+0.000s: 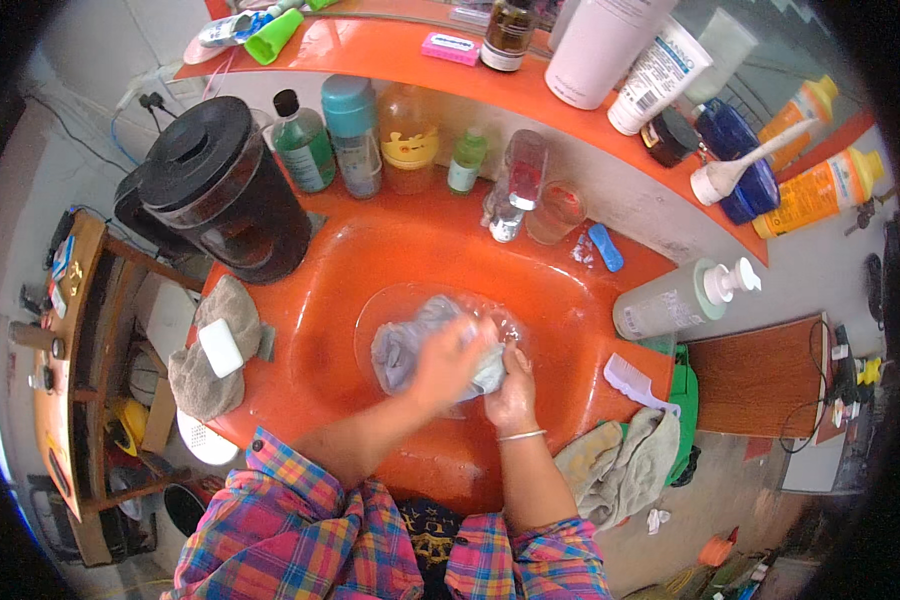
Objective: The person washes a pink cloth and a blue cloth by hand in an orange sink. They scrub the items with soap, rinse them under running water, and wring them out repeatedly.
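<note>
A wet, pale grey-lavender cloth (412, 345) lies bunched in shallow water at the bottom of an orange washbasin (322, 322). My left hand (450, 360), blurred, presses over the right part of the cloth. Its fingers reach toward my right hand (511, 394), which grips the cloth's right end from the side. A metal bangle (523, 435) circles my right wrist. Bubbles and splashed water show just beyond the fingers. My left hand hides part of the cloth, so how its fingers hold it is partly unclear.
A black-lidded jug (225, 195) stands at the basin's back left, beside several bottles. White soap (221, 348) rests on a brown cloth (210, 386) at left. At right are a pump bottle (667, 300), a lilac comb (634, 381) and a hanging towel (630, 465). An orange shelf (375, 41) overhangs the back.
</note>
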Tool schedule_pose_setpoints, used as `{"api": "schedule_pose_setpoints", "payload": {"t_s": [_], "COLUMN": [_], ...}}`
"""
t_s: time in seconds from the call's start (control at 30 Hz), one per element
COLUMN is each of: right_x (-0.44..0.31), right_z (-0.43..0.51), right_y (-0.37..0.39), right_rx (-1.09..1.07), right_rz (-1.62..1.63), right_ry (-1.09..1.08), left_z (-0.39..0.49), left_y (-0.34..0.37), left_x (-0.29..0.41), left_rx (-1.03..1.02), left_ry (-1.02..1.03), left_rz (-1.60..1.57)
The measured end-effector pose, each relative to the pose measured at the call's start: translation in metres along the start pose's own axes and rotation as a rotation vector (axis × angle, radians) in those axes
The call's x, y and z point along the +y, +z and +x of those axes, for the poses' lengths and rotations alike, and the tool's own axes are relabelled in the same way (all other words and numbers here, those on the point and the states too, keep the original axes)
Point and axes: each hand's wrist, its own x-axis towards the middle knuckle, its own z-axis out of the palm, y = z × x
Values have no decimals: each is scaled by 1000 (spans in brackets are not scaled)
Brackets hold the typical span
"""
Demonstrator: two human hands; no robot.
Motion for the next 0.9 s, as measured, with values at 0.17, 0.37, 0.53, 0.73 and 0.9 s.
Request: {"api": "schedule_pose_setpoints", "payload": {"t_s": [0.17,0.37,0.53,0.73,0.9], "right_x": [4,2,13,8,20], "right_z": [-13,3,12,9,10], "right_y": [37,24,5,14,13], "right_rx": [18,-407,-77,13,71], "right_rz": [119,304,-600,66,-408], "right_ry": [147,48,32,325,-465], "left_z": [1,29,29,3,-6], "left_y": [12,8,17,30,22], "left_x": [-20,-42,-60,-76,-25], "left_rx": [-53,-21,7,200,-257], "left_ry": [379,311,188,340,144], "left_rz": [739,701,703,578,514]}}
